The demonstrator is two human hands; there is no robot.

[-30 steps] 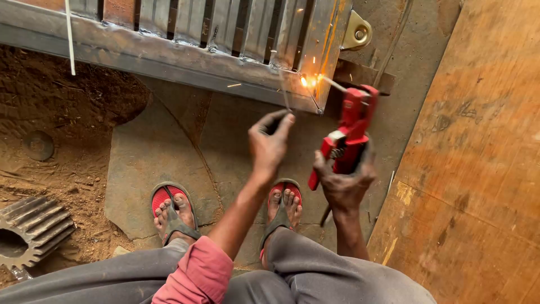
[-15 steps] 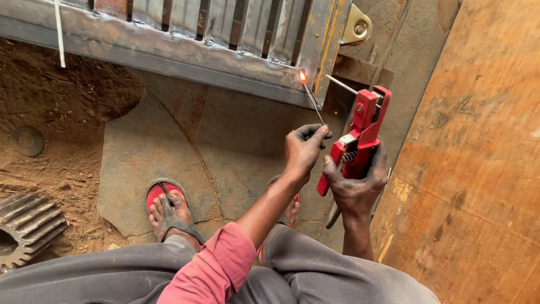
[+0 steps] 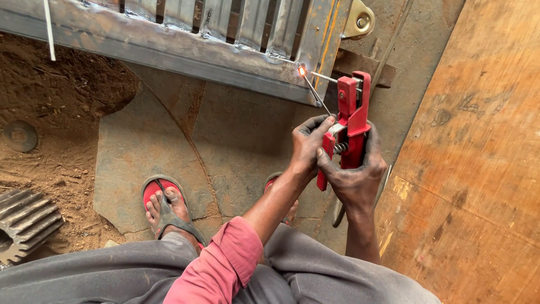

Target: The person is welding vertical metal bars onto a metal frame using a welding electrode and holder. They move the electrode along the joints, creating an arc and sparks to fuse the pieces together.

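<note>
My right hand (image 3: 358, 181) grips a red electrode holder (image 3: 351, 121), held upright. My left hand (image 3: 308, 143) pinches the thin welding rod (image 3: 315, 93) right at the holder's jaw. The rod slants up to the left, and its tip glows orange (image 3: 302, 71) against the lower rail of a grey metal gate frame (image 3: 169, 48), near its right corner. A second short rod (image 3: 323, 77) sticks out to the left of the holder's top. My left arm wears a pink sleeve.
A rusty orange steel sheet (image 3: 478, 169) fills the right side. My feet in red sandals (image 3: 166, 205) stand on a stone slab (image 3: 169, 141). A large gear (image 3: 22, 225) and a round disc (image 3: 19, 135) lie on the dirt at left. A brass-coloured fitting (image 3: 360, 21) sits top right.
My left hand has moved right and closed on the rod at the holder's jaw. The bright spark at the frame has shrunk to a small glowing tip.
</note>
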